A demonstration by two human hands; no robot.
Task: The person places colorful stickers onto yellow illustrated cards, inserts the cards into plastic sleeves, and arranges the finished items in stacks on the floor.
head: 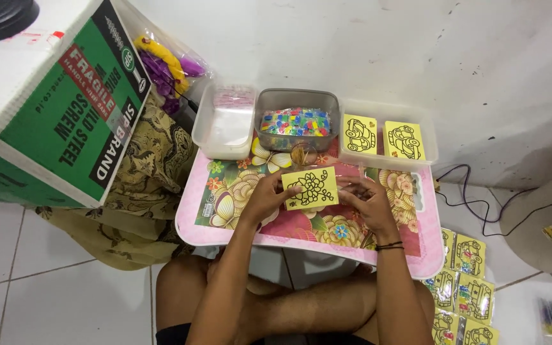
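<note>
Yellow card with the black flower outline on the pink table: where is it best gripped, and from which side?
The yellow card is thin and flat, slightly tilted, so its short edges suit a pinch. The left hand already has its left edge; the right hand is at its right edge. Probably best to come in from the sides, thumb on top, keeping fingers off the printed flower.

Home floor workspace indicated: white tiled floor (46,287) lower left, low floral tray table (301,236) at centre, cardboard box (52,108) upper left, craft card packs (464,287) lower right
</note>
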